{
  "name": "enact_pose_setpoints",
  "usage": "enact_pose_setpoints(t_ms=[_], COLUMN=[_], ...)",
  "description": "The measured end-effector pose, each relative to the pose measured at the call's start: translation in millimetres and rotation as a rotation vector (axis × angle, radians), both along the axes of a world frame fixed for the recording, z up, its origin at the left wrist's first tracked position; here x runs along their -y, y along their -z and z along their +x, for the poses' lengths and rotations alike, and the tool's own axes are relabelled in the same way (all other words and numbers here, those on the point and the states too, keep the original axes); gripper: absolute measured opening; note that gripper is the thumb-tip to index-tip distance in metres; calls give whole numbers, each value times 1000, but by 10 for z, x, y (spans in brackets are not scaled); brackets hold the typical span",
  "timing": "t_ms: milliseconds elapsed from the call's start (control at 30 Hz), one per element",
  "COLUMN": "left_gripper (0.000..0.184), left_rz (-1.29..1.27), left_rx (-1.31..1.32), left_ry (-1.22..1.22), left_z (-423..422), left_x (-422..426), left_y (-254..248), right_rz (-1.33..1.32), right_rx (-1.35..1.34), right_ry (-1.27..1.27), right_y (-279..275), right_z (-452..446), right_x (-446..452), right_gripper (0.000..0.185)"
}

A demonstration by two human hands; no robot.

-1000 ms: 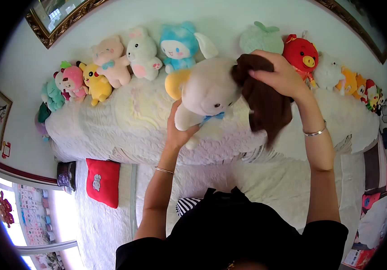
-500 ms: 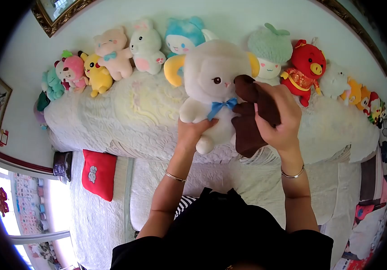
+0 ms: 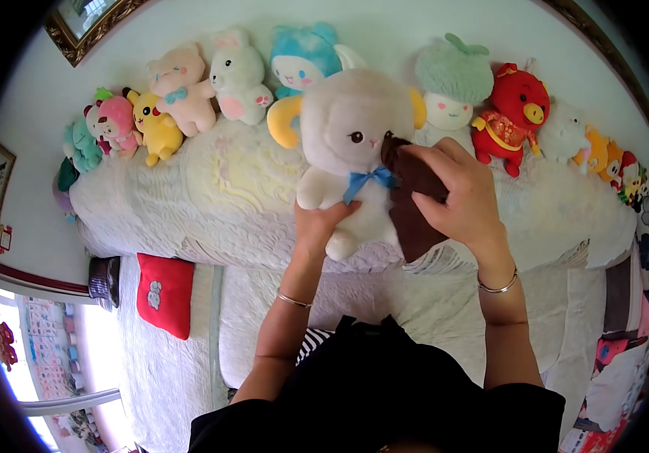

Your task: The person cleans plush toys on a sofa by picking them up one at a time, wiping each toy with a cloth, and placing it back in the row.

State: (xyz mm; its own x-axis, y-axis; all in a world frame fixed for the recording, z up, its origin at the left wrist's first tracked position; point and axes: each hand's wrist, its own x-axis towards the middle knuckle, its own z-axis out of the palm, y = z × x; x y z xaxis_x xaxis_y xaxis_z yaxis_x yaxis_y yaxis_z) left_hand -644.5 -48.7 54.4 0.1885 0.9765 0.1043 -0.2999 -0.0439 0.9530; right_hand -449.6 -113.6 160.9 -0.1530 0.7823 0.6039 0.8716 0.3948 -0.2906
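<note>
A white plush sheep (image 3: 343, 121) with yellow horns and a blue bow is held upright, facing me. My left hand (image 3: 323, 225) grips its lower body, thumb across the belly below the bow. A dark brown cloth (image 3: 417, 204) hangs from my right hand (image 3: 460, 195), pinched between thumb and fingers. The top of the cloth touches the sheep's face beside its nose, and the rest hangs over the side of its body.
Plush toys line the sofa back (image 3: 241, 181), among them a yellow one (image 3: 156, 127), a white rabbit (image 3: 240, 79), a blue one (image 3: 303, 59), a green-topped one (image 3: 453, 79) and a red pig (image 3: 513, 117). A red cushion (image 3: 166, 294) lies at left on the seat.
The sheep was tilted with the cloth at the side of its head; it then turned upright to face me. The cloth and my right hand came down to its face.
</note>
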Motion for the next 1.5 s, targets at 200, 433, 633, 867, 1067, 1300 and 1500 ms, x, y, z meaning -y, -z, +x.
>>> enact_pose_setpoints(t_ms=[200, 433, 633, 867, 1067, 1300, 1500], left_gripper=[52, 54, 48, 49, 51, 57, 67], left_rz=[-2, 41, 10, -68, -123, -248, -301], left_rx=[-39, -59, -18, -17, -71, 300, 558], left_ry=[-27, -83, -43, 122, 147, 272, 397], left_z=[7, -73, -173, -332, -424, -286, -310], left_x=[28, 15, 78, 33, -42, 31, -13], left_y=[21, 110, 114, 311, 434, 303, 366], right_rz=[144, 10, -54, 125, 14, -32, -140], right_rx=[-85, 38, 102, -180, -313, -423, -235], right_ry=[-61, -61, -74, -73, -188, -205, -98], right_y=[-119, -56, -95, -252, -280, 127, 542], right_z=[-214, -289, -108, 367, 357, 375, 535], right_x=[8, 41, 32, -295, -191, -239, -301], right_gripper=[49, 49, 48, 34, 31, 30, 38])
